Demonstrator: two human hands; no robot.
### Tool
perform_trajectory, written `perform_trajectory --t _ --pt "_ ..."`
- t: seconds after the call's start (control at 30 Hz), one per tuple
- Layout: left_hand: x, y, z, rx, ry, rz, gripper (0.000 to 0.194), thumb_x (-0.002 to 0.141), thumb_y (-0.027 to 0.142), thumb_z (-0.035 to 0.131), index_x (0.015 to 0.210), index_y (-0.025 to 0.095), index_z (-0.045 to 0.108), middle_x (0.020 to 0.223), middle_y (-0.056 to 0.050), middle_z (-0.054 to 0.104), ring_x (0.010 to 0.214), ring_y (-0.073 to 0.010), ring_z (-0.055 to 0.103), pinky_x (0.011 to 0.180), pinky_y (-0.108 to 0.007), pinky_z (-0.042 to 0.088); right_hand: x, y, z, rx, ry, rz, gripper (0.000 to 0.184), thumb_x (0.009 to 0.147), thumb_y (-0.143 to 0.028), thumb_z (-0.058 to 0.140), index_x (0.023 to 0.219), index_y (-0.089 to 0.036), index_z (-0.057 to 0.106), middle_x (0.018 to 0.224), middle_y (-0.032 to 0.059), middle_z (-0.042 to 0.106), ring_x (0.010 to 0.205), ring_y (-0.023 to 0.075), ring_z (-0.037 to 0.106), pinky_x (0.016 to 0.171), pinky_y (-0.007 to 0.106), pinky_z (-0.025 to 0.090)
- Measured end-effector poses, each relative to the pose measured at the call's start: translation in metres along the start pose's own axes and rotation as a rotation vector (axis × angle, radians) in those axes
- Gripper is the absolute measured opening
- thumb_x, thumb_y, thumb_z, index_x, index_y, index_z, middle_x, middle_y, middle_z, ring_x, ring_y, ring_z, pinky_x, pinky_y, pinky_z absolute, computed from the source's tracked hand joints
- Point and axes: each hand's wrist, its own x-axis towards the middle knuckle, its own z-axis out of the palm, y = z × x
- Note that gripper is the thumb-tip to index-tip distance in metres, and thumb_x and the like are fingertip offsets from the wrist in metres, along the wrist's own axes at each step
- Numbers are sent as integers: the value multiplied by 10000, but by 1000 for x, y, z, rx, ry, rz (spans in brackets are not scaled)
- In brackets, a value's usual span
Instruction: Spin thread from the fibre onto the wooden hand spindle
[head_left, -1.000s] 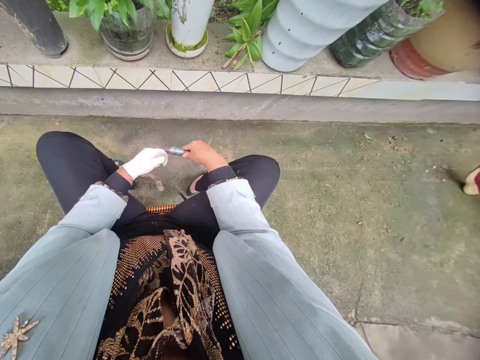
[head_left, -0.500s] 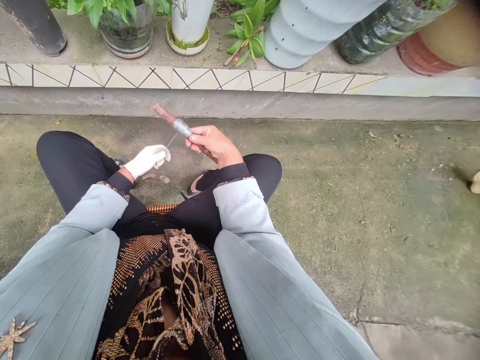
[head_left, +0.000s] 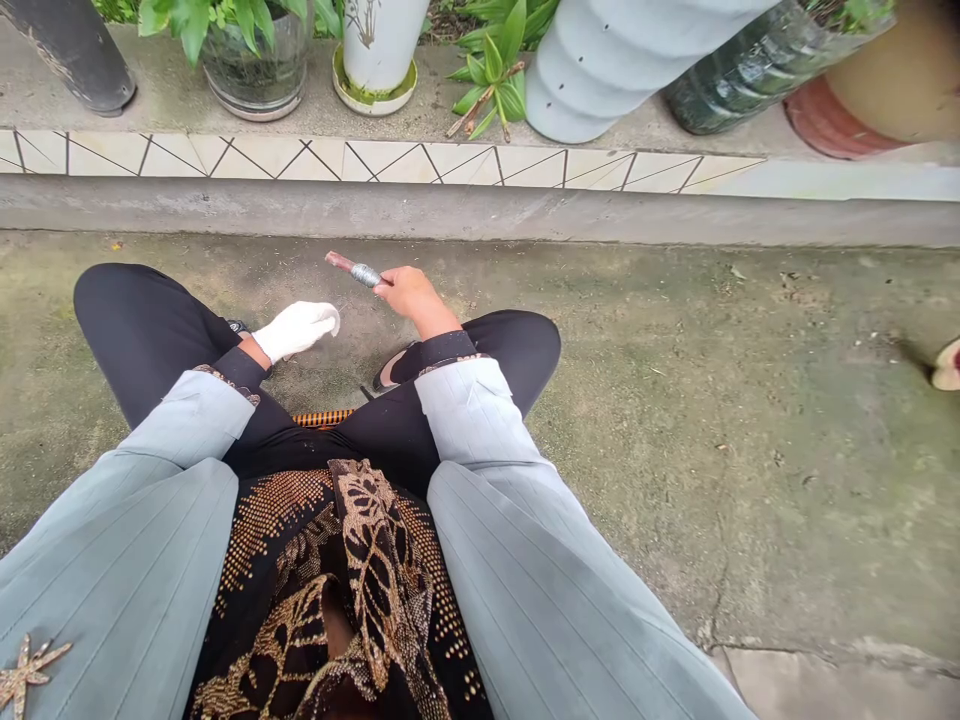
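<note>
My right hand (head_left: 414, 294) is bare and closed round one end of a reddish-brown wooden stick (head_left: 340, 261). Silvery thin wire (head_left: 366, 275) is wound in a thick band about the stick's middle. The stick's free end points up and left. My left hand (head_left: 298, 328), in a white glove, is closed a little below and left of the stick, apart from it. Its fingers are curled at the spot where the wire ran half a second ago; the strand itself is too fine to see now.
Ahead, a low ledge with a tiled edge (head_left: 315, 158) holds potted plants, among them a white pot (head_left: 381, 50) and a pale ribbed container (head_left: 600, 70). Concrete floor (head_left: 712, 400) surrounds my bent knees. A pale object (head_left: 946, 368) shows at the right edge.
My right hand has moved slightly left and down, and the stick now points less steeply. A small brown piece with wire under my left hand is no longer visible.
</note>
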Motion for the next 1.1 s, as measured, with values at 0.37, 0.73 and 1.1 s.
perform_trajectory --t 0.37,0.73,1.1 --pt "1 -5 1 531 26 -63 323 924 342 404 984 191 683 829 -69 698 766 -215 639 661 -283 374 -15 -4 0 -52 -841 -54 202 766 -280 745 883 -117 731 654 26 653 486 68 475 512 229 383" --pt "7 -17 3 -544 173 -59 329 893 440 498 868 138 625 563 11 504 476 -91 428 484 -210 340 -30 -6 -23 1060 -370 -503 429 752 -528 750 827 -130 607 698 -6 591 525 45 441 462 178 351" --pt "1 -1 2 137 55 56 346 919 366 414 936 145 678 738 -38 660 623 -140 551 614 -244 378 -2 -3 1 641 60 -17 141 884 -278 589 833 -148 602 700 7 580 521 74 439 511 207 363"
